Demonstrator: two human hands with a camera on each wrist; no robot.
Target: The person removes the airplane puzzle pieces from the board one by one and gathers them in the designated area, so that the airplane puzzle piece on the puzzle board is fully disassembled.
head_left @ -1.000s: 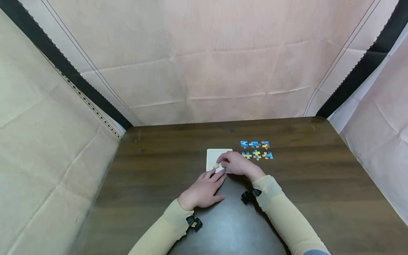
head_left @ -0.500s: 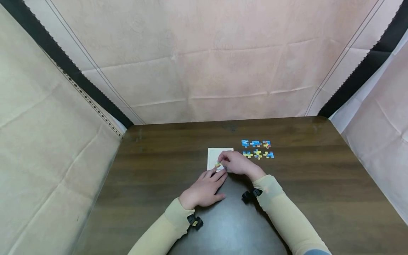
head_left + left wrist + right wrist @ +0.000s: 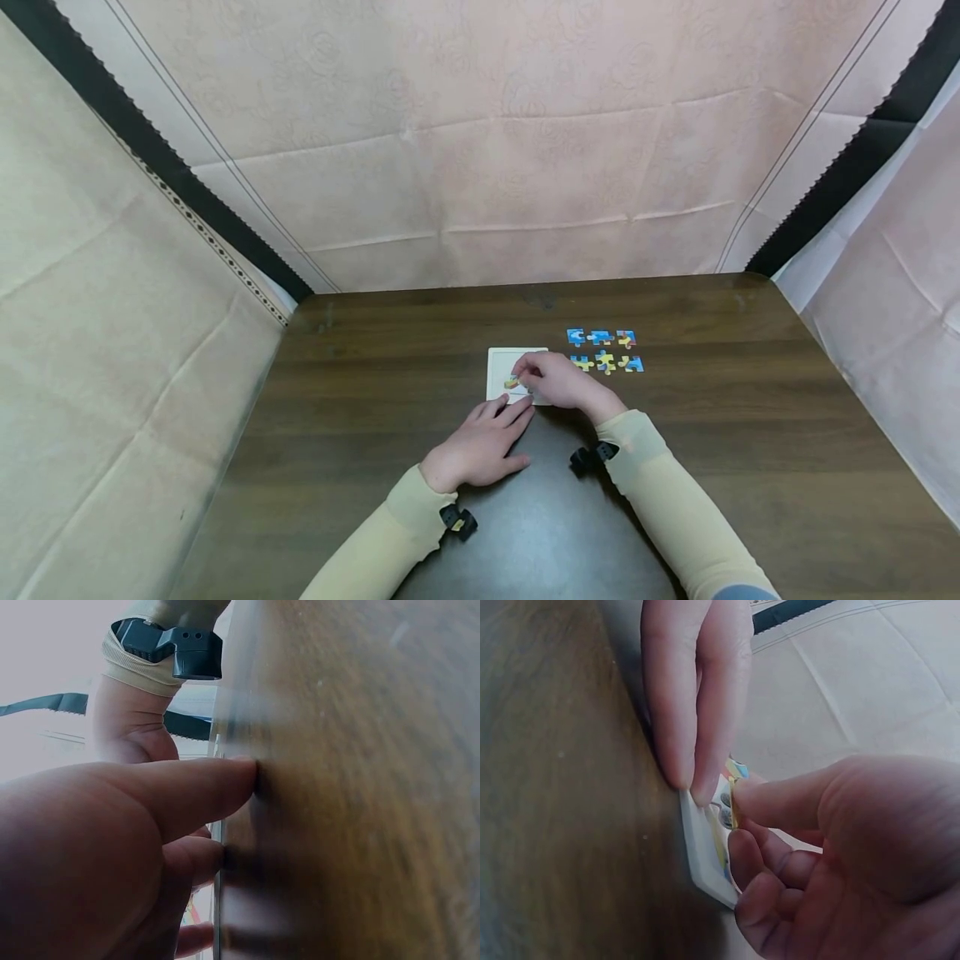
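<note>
A white puzzle frame (image 3: 497, 363) lies on the table before both hands. Across its near edge rests my left hand (image 3: 480, 446), the fingers extended and the thumb spread on the table. My right hand (image 3: 561, 385) is over the frame, thumb and fingertips pinching a small jigsaw piece (image 3: 735, 802) seen nearly edge-on in the right wrist view. A yellow patch (image 3: 512, 383) shows by those fingertips in the head view; whether it belongs to the held piece I cannot tell. The right hand hides much of the frame's inside.
Several blue and yellow jigsaw pieces (image 3: 605, 361) lie in two rows right of the frame, just beyond my right hand. The brown wooden table (image 3: 390, 342) ends at a pale cloth backdrop (image 3: 525, 208), with cloth at both sides too.
My right fingertips have shifted slightly over the frame, and the yellow patch beside them shows at a different angle. My left hand keeps its place on the near edge.
</note>
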